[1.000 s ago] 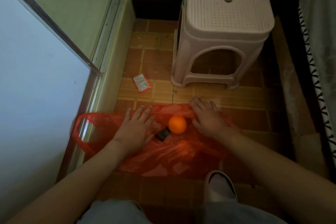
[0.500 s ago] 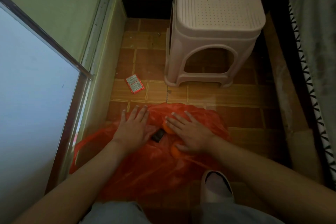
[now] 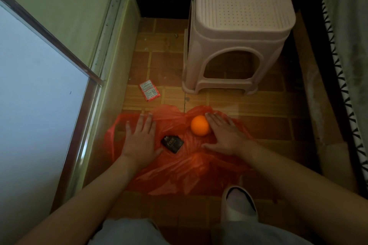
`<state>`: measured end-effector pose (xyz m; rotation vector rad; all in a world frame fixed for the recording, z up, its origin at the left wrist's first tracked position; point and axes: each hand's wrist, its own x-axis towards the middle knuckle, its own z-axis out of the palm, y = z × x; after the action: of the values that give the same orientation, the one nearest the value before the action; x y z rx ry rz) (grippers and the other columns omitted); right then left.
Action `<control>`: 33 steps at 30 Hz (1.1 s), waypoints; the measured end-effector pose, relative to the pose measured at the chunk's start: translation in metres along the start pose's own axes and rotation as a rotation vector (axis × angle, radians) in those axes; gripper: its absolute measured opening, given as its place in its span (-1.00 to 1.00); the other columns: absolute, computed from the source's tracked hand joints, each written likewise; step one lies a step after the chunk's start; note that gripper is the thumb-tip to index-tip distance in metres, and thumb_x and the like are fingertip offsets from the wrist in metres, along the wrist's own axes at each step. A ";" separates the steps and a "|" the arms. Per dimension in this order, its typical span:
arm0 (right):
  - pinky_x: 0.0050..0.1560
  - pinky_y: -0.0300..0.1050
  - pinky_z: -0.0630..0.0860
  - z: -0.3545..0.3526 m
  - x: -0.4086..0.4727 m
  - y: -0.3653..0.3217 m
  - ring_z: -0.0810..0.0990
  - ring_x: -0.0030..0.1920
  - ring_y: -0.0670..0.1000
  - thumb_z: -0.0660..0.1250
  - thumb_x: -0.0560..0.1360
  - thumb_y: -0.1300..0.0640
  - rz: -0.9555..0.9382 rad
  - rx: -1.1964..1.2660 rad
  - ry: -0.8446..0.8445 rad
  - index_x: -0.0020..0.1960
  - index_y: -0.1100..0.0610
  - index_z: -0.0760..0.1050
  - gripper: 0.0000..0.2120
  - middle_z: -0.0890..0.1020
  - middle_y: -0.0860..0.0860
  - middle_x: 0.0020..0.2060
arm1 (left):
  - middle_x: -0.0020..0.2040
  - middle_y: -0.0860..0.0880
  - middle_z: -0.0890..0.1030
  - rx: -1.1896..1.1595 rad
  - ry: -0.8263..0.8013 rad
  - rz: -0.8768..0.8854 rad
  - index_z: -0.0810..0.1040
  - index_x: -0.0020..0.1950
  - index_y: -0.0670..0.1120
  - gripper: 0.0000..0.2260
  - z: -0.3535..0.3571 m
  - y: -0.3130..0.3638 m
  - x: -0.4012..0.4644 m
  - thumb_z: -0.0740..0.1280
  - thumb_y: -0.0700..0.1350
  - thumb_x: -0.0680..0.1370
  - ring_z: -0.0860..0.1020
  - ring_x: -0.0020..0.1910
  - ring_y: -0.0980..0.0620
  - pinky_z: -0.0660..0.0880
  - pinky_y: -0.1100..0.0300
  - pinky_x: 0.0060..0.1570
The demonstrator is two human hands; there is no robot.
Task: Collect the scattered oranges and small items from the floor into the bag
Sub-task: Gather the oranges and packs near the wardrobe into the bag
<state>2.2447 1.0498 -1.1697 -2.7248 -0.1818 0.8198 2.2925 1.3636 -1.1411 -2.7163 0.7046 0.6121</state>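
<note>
Moved: your right hand [image 3: 223,137] has slid off the orange [image 3: 200,125], now uncovered, touching its inner edge.
Hands: both flat, fingers straight, pressing the bag [image 3: 189,167], gripping nothing; left hand [image 3: 140,139] near the bag's handle.
Black packet [image 3: 172,143]: on the bag between your hands, long axis diagonal.
Red packet [image 3: 149,92]: on the floor beyond the bag, tilted.
Bag: thin orange plastic, crumpled flat.

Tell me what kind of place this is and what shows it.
Probably a narrow strip of floor in a home, perhaps a bedroom: brown floor tiles, a pink plastic stool against the wall, a sliding glass door on the left, and what looks like a bed edge on the right.
</note>
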 end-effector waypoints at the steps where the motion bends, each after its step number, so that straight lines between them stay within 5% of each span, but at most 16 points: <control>1: 0.63 0.17 -0.22 -0.001 0.000 0.001 -0.23 0.65 -0.02 0.25 0.37 -0.57 0.011 -0.001 -0.011 0.66 -0.01 -0.34 0.21 -0.19 -0.03 0.68 | 0.69 -0.15 -0.19 0.005 -0.003 -0.016 -0.13 0.69 -0.15 -0.03 0.000 0.000 0.000 0.12 0.46 0.53 -0.20 0.66 -0.22 -0.01 -0.42 0.51; 6: 0.60 0.10 -0.29 -0.014 -0.007 -0.009 -0.30 0.63 -0.03 0.48 0.22 -0.52 0.018 0.073 -0.017 0.64 -0.06 -0.42 0.41 -0.27 -0.07 0.66 | 0.69 -0.16 -0.14 -0.047 0.023 -0.039 -0.09 0.69 -0.14 -0.06 -0.003 0.001 -0.003 0.13 0.43 0.54 -0.17 0.66 -0.21 -0.01 -0.38 0.52; 14: 0.63 0.19 -0.23 -0.033 -0.047 -0.068 -0.37 0.62 -0.05 0.26 0.40 -0.56 -0.213 0.007 0.174 0.66 -0.04 -0.35 0.19 -0.28 -0.10 0.66 | 0.70 -0.13 -0.01 -0.162 0.113 -0.003 0.11 0.68 -0.11 -0.22 -0.008 0.014 0.000 0.12 0.33 0.60 -0.08 0.67 -0.18 0.06 -0.35 0.54; 19: 0.61 0.24 -0.23 0.028 -0.077 -0.101 -0.31 0.64 -0.02 0.15 0.58 -0.42 -0.497 -0.042 0.024 0.69 0.02 -0.19 -0.07 -0.16 -0.04 0.68 | 0.70 -0.10 -0.08 -0.136 0.050 -0.016 0.00 0.69 -0.10 -0.24 -0.005 0.019 0.001 0.04 0.31 0.63 -0.15 0.67 -0.19 0.00 -0.35 0.55; 26: 0.61 0.29 -0.12 0.075 -0.101 -0.084 -0.20 0.67 0.08 0.17 0.60 -0.34 -0.571 -0.098 -0.161 0.69 0.06 -0.21 -0.09 -0.09 0.07 0.68 | 0.70 -0.10 -0.06 -0.128 0.029 -0.003 -0.05 0.69 -0.13 -0.24 -0.004 0.020 -0.001 0.06 0.29 0.65 -0.12 0.67 -0.18 -0.02 -0.35 0.55; 33: 0.55 0.19 -0.30 0.096 -0.103 -0.081 -0.08 0.66 0.18 0.22 0.58 -0.26 -0.609 -0.196 -0.199 0.69 0.13 -0.12 -0.11 0.01 0.18 0.66 | 0.70 -0.10 -0.01 -0.107 0.034 0.030 -0.04 0.69 -0.14 -0.26 -0.005 0.022 -0.007 0.05 0.27 0.65 -0.05 0.67 -0.16 0.00 -0.36 0.54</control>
<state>2.1034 1.1292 -1.1674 -2.5074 -1.1179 0.9088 2.2773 1.3459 -1.1363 -2.8246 0.7428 0.6296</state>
